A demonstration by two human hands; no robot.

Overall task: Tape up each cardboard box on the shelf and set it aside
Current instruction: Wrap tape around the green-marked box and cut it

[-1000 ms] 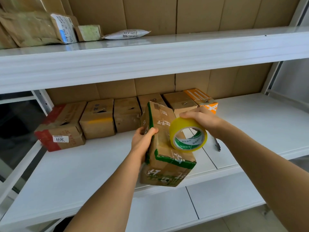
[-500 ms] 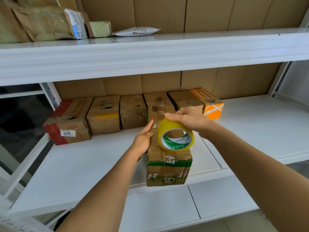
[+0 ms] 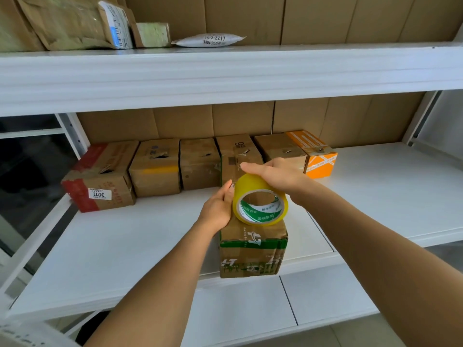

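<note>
Head view: I see both of my bare forearms reaching onto the white middle shelf [image 3: 125, 246]. A long cardboard box with green bands [image 3: 253, 249] lies lengthwise at the shelf's front edge, its near end slightly overhanging.

Left hand [image 3: 218, 209]: fingers straight and pressed together, laid flat against the box's left side, thumb on the top edge. No curl around anything.

Right hand [image 3: 273, 174]: fingers extended over the top of the yellow tape roll [image 3: 260, 206], holding it from above; thumb position I cannot tell. The roll stands on edge on the box's top face, just right of my left fingers, its green-and-white core facing me.

Beyond my right fingertips a row of boxes sits against the cardboard backing: a box with red tape and a 3011 label [image 3: 100, 186] far left of my left fingers, then three plain brown ones, another brown one behind my right hand, and an orange-and-white box [image 3: 318, 159] right of it.

Above my fingers, the upper shelf [image 3: 225, 71] carries brown parcels and a white mailer bag [image 3: 209, 40].
</note>
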